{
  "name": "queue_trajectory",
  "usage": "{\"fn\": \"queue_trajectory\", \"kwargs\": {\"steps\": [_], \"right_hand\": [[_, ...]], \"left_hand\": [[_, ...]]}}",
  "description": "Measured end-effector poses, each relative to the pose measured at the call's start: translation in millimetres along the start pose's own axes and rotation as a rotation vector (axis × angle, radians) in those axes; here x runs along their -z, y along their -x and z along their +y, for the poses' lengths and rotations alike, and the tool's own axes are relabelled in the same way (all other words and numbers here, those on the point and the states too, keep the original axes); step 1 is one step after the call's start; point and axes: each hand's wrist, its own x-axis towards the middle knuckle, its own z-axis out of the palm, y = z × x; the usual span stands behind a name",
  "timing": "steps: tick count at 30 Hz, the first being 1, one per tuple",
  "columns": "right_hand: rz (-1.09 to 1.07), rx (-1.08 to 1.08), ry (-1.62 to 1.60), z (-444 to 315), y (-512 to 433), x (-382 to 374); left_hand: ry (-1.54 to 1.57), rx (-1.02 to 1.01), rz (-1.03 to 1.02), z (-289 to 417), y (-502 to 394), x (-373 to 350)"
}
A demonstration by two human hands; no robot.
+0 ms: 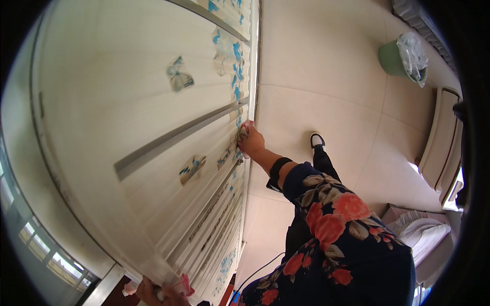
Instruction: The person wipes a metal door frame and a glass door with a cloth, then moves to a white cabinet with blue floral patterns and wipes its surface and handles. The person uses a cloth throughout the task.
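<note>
My right hand (252, 142) is closed around a bunched red-and-white cloth (245, 130), which touches the lower edge of a tall white panelled front (95, 95), either a door or furniture. Butterfly decals (180, 74) and blue floral stickers (236, 70) decorate that front. Ribbed slats (208, 233) run along its lower part. At the bottom edge of the view, blurred and partly cut off, my left hand (168, 296) grips a pink-and-white cloth (185, 285) close to the panel's corner. A black band (279, 168) circles my right arm.
Pale tiles (321, 91) cover the floor, where one shoe (317, 140) shows. A green bin (394, 59) with a clear plastic liner stands at the upper right. White cloth (419, 233) lies at the lower right. A black cable (260, 267) hangs near my body.
</note>
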Motion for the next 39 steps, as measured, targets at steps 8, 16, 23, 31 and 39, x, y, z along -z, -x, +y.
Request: {"fn": "queue_trajectory", "kwargs": {"steps": [8,16,23,31,39], "right_hand": [[0.068,0.229,-0.395,-80,81,21],[0.053,0.908,-0.605,-190,200,70],[0.183,0.914,-0.562,-159,213,31],[-0.058,0.385,-0.584,-127,206,21],[0.226,0.873,-0.537,-169,260,20]], "left_hand": [[0.136,-0.007,-0.008,-6,3,-5],[0.157,-0.058,0.095,-2,-2,-12],[0.282,-0.038,0.062,-7,4,2],[0.139,0.149,-0.032,-42,91,43],[0.150,0.145,-0.088,-69,106,44]]}}
